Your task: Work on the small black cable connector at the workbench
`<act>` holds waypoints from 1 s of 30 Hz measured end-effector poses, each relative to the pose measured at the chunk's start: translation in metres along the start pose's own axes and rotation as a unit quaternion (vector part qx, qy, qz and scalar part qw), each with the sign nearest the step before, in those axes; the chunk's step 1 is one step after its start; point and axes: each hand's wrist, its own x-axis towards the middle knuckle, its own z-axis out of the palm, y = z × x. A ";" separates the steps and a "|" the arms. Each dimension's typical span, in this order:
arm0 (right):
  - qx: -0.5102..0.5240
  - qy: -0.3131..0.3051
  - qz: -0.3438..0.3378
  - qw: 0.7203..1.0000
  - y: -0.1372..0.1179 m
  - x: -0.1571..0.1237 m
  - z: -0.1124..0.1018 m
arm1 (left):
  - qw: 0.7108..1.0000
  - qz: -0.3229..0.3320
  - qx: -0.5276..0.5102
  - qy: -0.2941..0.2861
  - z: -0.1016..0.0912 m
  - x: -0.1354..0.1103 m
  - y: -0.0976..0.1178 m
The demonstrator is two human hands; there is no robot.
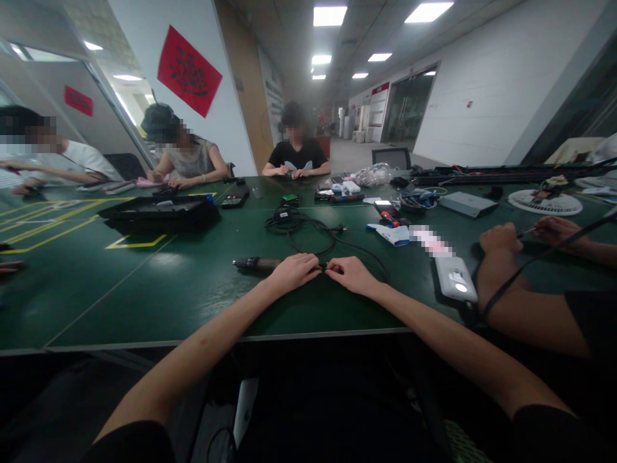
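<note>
A corded electric screwdriver (260, 263) lies along the table with its metal tip pointing left. My left hand (299, 270) is wrapped over its rear part, palm down. At the tool's back end, my right hand (349, 275) pinches the dark power cord (326, 266) between thumb and fingers. The two hands nearly meet, fingertips a short way apart. Just beyond them the black cable (308, 233) lies in loose loops, with a plug (340, 229) at its right side. My fingers hide the joint between tool and cord.
A black tray (161, 212) stands at left. A white power bank-like device (456, 278), a blue-white packet (390, 234) and a white fan grille (544, 201) lie to the right. A co-worker's hands (501, 239) work close at right; several people sit across the green table (193, 296).
</note>
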 end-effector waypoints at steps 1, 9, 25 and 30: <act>0.000 0.000 0.000 1.000 0.000 0.000 0.000 | 1.000 0.002 0.001 0.002 0.000 0.000 0.000; -0.007 -0.004 -0.001 1.000 0.000 0.000 -0.001 | 1.000 -0.001 0.003 0.002 0.001 0.001 0.000; -0.003 0.001 -0.008 1.000 0.001 0.000 0.001 | 1.000 0.022 -0.010 -0.005 -0.001 0.000 0.001; -0.002 0.000 -0.005 1.000 -0.001 -0.001 -0.001 | 1.000 -0.011 0.001 -0.002 0.001 0.001 0.001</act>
